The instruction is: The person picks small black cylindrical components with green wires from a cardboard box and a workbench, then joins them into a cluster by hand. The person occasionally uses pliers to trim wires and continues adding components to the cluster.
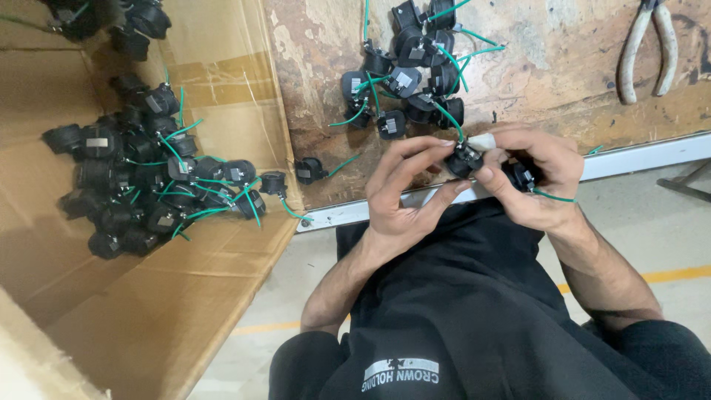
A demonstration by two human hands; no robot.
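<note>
Two hands meet just right of the frame's centre, at the near edge of the desk, both closed around small black parts. The left hand pinches a black socket between thumb and fingertips; the right hand presses on the same socket from the right with thumb and a taped forefinger, so the part sits between the two, touched by both. A green wire rises from the socket toward the upper middle of the frame, which gives its long axis: up and slightly left, away from the body. A second socket is tucked in the right hand's curled fingers, its own green lead trailing out to the right. Neither hand is nearer; the left holds, the right works.

Above the hands, in the upper middle, a loose cluster of sockets with green leads lies on the worn desk, and one stray socket sits at the desk's left edge. A cardboard box fills the left of the frame, holding a heap of wired sockets of the same kind. Pliers lie at the upper right, well apart from the hands.
</note>
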